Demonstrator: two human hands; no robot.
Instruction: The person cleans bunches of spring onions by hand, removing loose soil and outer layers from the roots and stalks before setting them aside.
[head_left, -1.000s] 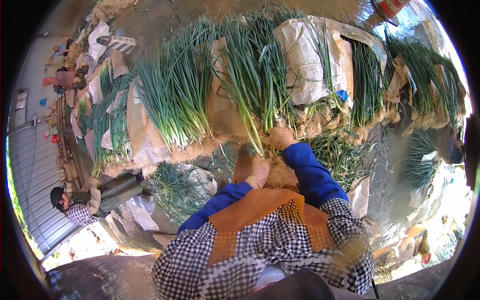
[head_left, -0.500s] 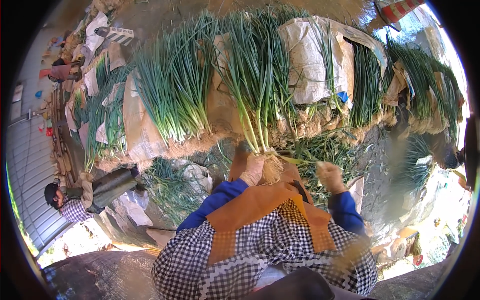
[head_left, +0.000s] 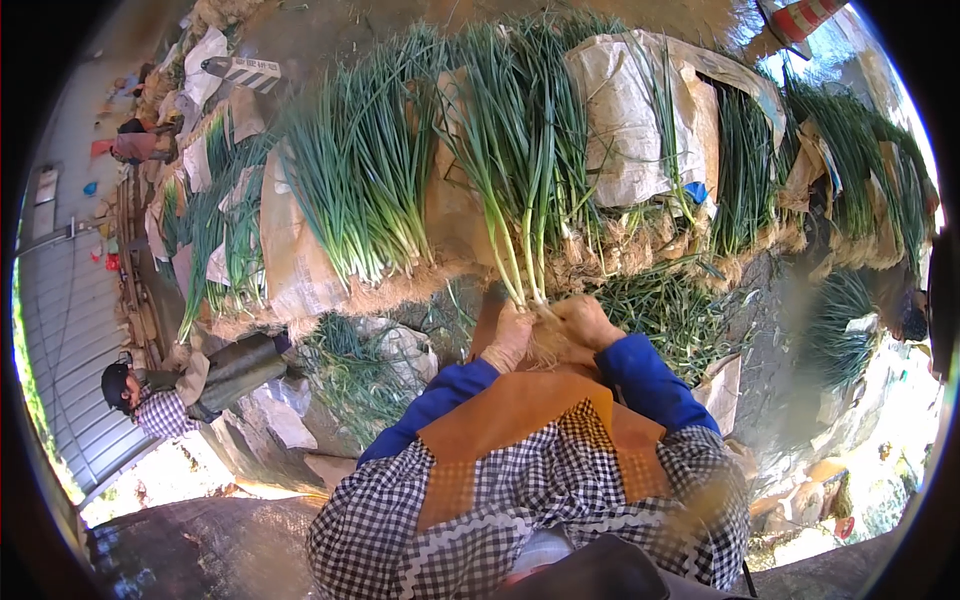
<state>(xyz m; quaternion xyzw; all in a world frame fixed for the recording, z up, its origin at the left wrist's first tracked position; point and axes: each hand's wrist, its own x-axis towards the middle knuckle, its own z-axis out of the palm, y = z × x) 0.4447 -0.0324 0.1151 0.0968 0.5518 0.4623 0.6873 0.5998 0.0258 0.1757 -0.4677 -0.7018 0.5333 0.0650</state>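
From where I stand, the pale sack (head_left: 622,130) draped over the row is the easiest thing to steer by. Left of it and nearer the worker, a few long green onions (head_left: 507,255) slant down out of the row, leafy tops away, white bases toward the worker's body. The left hand (head_left: 510,338) has its grip closed around those bases, and the pale, stringy roots (head_left: 543,350) hang between the two hands. The right hand (head_left: 586,322), on the near side of the sack, is curled in close beside the same bases; its fingers are partly hidden, so I can't tell whether that grip pinches a stalk or merely touches it. Farther left of the sack stands a thick bundle (head_left: 365,190), with a brown sheet (head_left: 455,215) beside it. Nearer than the sack lies a heap of loose leaves (head_left: 660,300); beyond it, to the right, is a striped cone (head_left: 803,18). Well to the sack's left, a co-worker (head_left: 165,412) in a dark cap faces the row.
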